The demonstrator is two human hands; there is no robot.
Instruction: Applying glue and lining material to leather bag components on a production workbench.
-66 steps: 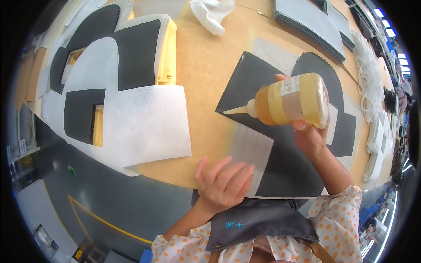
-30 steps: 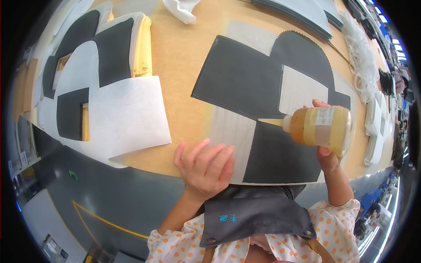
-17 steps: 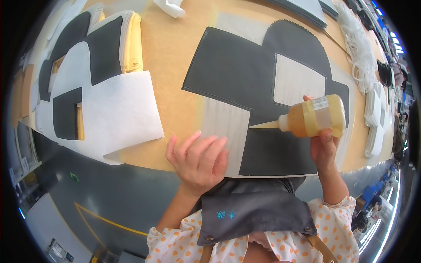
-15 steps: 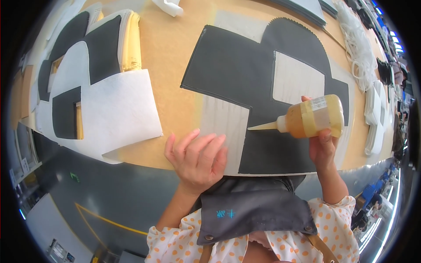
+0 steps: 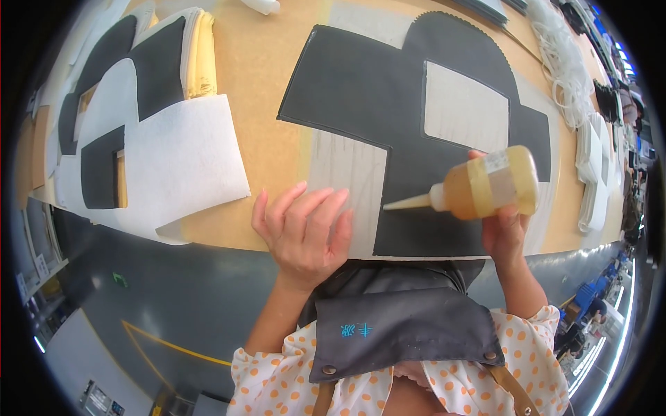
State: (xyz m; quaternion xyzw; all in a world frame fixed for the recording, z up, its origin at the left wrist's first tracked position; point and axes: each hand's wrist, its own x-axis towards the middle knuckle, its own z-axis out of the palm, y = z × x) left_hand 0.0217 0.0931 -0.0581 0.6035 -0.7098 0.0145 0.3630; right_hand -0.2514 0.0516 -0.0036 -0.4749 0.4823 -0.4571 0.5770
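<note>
My right hand (image 5: 505, 239) is wrapped round a squeeze bottle (image 5: 458, 193) of amber liquid, tilted nearly on its side. Its long pale nozzle points left, and the tip is at the left edge of the near part of a flat black sheet piece (image 5: 433, 229). Whether it touches there I cannot tell. The piece has a rounded, notched far edge and a rectangular cut-out, and lies on a pale board (image 5: 347, 163). My left hand (image 5: 304, 232) hovers over or rests on the board's near left corner, fingers spread and holding nothing.
At the left are stacked black and white cut pieces (image 5: 187, 159) with yellow-edged layers. White cords (image 5: 555, 66) and folded white strips (image 5: 593, 180) lie along the right side. A tan tabletop (image 5: 257, 90) carries it all, its near edge just before my apron (image 5: 409, 336).
The nozzle tip has slid nearer to me along the black piece's left edge. The whole scene sits slightly higher in the picture. My left hand keeps about the same place by the board.
</note>
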